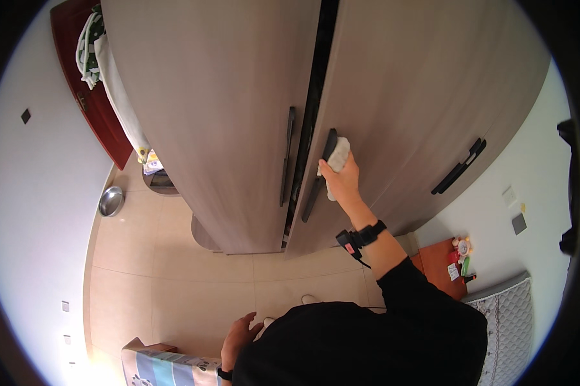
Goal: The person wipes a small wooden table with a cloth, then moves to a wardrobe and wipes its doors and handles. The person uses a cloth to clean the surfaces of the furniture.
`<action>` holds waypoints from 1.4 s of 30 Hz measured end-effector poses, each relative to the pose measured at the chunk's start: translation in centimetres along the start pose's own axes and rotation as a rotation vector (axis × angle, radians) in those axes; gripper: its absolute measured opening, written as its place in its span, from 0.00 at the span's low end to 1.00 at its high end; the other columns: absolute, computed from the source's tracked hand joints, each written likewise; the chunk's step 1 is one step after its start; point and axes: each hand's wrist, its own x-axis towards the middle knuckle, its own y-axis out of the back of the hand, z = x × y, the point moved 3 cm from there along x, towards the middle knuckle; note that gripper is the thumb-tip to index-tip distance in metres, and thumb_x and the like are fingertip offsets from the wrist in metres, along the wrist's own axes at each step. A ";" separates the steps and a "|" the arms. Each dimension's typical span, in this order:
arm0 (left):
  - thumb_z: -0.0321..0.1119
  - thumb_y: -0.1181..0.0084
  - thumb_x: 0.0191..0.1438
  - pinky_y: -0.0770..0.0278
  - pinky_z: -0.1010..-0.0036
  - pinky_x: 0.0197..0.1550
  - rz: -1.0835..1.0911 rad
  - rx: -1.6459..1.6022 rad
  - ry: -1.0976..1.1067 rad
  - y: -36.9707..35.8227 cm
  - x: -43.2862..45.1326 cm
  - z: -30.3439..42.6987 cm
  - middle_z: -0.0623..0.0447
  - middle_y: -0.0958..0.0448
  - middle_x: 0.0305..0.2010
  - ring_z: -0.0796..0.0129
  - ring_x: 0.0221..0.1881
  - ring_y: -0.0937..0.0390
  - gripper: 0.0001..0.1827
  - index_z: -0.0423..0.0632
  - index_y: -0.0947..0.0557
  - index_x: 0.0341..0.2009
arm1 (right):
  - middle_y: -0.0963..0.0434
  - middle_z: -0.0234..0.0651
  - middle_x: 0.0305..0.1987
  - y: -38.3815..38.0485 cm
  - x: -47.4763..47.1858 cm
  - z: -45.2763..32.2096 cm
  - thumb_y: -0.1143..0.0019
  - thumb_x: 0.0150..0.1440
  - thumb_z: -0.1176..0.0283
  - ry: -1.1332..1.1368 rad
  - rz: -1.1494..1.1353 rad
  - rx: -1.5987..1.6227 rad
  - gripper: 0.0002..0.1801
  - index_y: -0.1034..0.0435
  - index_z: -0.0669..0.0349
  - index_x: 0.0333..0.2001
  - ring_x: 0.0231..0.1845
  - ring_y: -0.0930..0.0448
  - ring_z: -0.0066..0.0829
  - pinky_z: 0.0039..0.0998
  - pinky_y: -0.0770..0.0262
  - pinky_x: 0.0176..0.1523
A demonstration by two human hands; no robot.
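A pale cloth [339, 153] is in my right hand [344, 181], pressed around a long dark door handle [312, 200]. That handle sits on a wood-grain wardrobe door [405, 91], which stands slightly ajar. A dark vertical gap [314, 84] separates it from the neighbouring wardrobe door [213, 120], which has its own dark handle [287, 157]. The cloth and my fingers hide the handle's middle. Low at my side hangs my left hand [241, 335], its fingers apart and nothing in it, above the floor near a striped bedspread [174, 369].
Farther right, a pair of dark handles [459, 166] marks more wardrobe doors. A reddish wooden cabinet [437, 268] holds an alarm clock [463, 247] and small items beside a quilted mattress [512, 313]. A metal basin [111, 201] lies by the left wall, near a red door [94, 113].
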 end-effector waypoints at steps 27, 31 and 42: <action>0.45 0.39 0.53 0.25 0.58 0.50 -0.009 -0.004 -0.025 3.0 8.0 -0.9 0.34 0.23 0.47 0.42 0.49 0.24 0.28 0.42 0.25 0.55 | 0.24 0.30 0.31 4.2 -2.7 -1.6 0.35 0.47 0.79 -0.305 -0.134 0.169 0.14 0.29 0.63 0.38 0.27 0.25 0.20 0.24 0.28 0.32; 0.45 0.38 0.52 0.25 0.59 0.50 -0.100 -0.024 -0.033 4.1 9.5 -0.7 0.35 0.23 0.48 0.43 0.50 0.24 0.29 0.43 0.25 0.55 | 0.23 0.29 0.32 4.1 -2.6 -1.6 0.35 0.46 0.80 -0.288 -0.092 0.130 0.14 0.29 0.62 0.39 0.27 0.25 0.20 0.25 0.27 0.32; 0.48 0.40 0.54 0.27 0.60 0.54 -0.333 0.161 -0.226 12.7 11.6 -3.8 0.37 0.23 0.50 0.44 0.53 0.26 0.30 0.43 0.26 0.56 | 0.24 0.30 0.31 3.3 -3.4 -1.8 0.36 0.49 0.78 -0.394 -0.019 0.183 0.14 0.30 0.62 0.40 0.27 0.26 0.20 0.25 0.29 0.32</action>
